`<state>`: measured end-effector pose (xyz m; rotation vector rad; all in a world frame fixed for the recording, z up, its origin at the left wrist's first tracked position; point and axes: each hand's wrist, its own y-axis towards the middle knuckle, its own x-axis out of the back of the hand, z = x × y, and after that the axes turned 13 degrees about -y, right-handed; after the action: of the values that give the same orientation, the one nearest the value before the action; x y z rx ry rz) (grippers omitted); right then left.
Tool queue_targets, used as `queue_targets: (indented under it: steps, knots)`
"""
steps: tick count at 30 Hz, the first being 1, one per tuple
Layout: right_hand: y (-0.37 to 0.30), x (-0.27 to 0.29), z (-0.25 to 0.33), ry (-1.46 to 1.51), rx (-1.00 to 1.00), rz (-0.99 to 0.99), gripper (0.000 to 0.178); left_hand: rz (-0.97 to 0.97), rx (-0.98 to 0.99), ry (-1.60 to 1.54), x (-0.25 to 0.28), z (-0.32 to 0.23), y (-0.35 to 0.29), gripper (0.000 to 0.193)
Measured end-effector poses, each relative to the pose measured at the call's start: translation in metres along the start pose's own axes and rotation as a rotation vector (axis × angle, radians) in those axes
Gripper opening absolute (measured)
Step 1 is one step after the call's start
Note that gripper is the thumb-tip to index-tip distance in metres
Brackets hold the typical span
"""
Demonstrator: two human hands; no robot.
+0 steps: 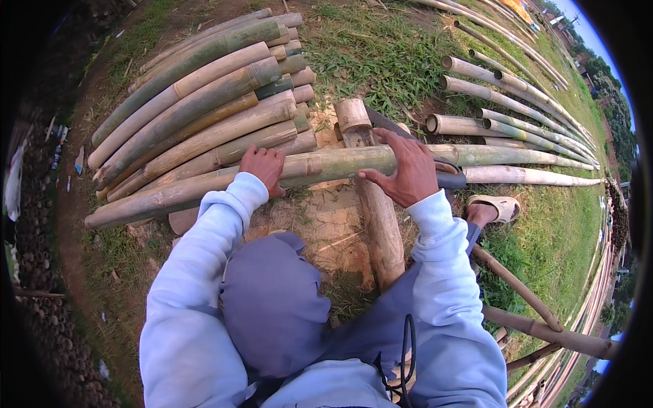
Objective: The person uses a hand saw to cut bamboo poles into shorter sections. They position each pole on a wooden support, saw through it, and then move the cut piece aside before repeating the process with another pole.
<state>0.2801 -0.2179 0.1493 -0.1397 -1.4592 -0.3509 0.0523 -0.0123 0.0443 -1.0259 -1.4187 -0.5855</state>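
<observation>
Beside a stack of bamboo [197, 107] stretched the long bamboo pole [340, 162], crossing over a wooden support [381, 231]. The left hand [263, 167] was clamped on it; the right hand [410, 170] had fingers spread over it — contact unclear. Steadying seemed underway — the next move probably called for a firmer right-hand grip.

Long bamboo pole [340, 163] with ringed nodes, mottled green and tan, crosswise at centre

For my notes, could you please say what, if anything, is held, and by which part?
The left grip holds the bamboo pole left of a joint; the right grip is spread over it, contact unclear.
</observation>
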Motion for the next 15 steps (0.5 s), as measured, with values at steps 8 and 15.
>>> queue_targets:
  steps: [8,15]
  knots:
    - [-0.072,0.005,-0.100,-0.384,-0.048,0.140,0.072,0.127,0.043,-0.110,0.009,-0.009,0.020,0.088]
    - [-0.041,-0.039,-0.129,-0.306,-0.093,0.122,0.037,0.107,0.086,-0.145,0.011,-0.007,0.020,0.073]
